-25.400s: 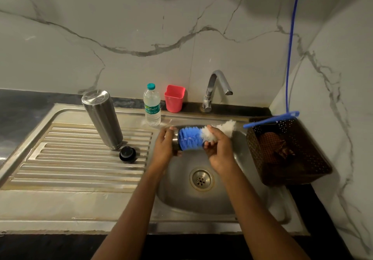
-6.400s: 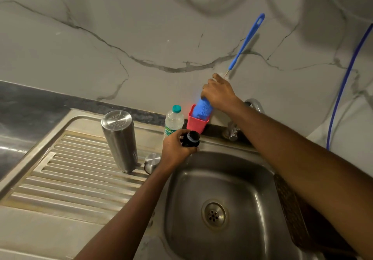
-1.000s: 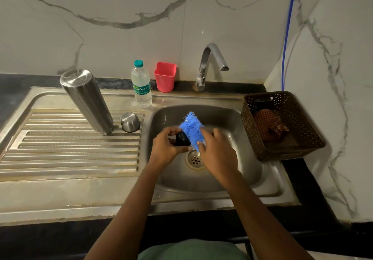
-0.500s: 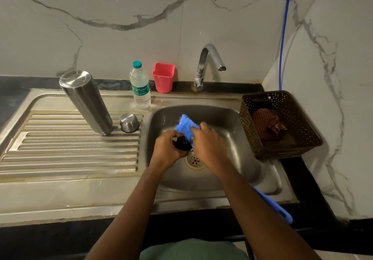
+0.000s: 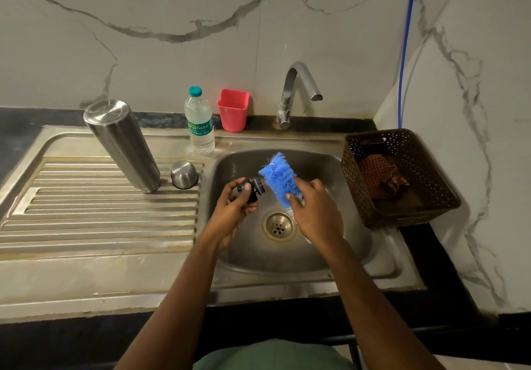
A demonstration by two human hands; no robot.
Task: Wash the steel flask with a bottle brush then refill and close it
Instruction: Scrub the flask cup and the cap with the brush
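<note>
Stopper, black plastic, threaded (image 5: 253,190): held above the stainless sink basin (image 5: 359,254), the left hand (image 5: 234,209) curled round it with the thumb on top.

Bottle brush, blue-bristled (image 5: 280,183): head just right of the stopper, barely apart. The right hand (image 5: 316,211) is wrapped round its neck and hides the handle.

Flask, tall brushed-steel cylinder (image 5: 122,145): mouth-down on the ridged drainboard (image 5: 86,211), far left of the hands. Its domed steel cup-lid (image 5: 184,174) stands just beside it.

Step, as I read it: scrubbing the stopper, with the body apparently done. Next it needs rinsing under the curved chrome tap (image 5: 296,91), then righting the flask to refill it.

Room: the basin is open beneath the hands and the way to the tap is free. The brown perforated basket (image 5: 399,177) crowds the right rim. The clear water bottle (image 5: 199,122) and red plastic cup (image 5: 233,109) stand on the far ledge.
</note>
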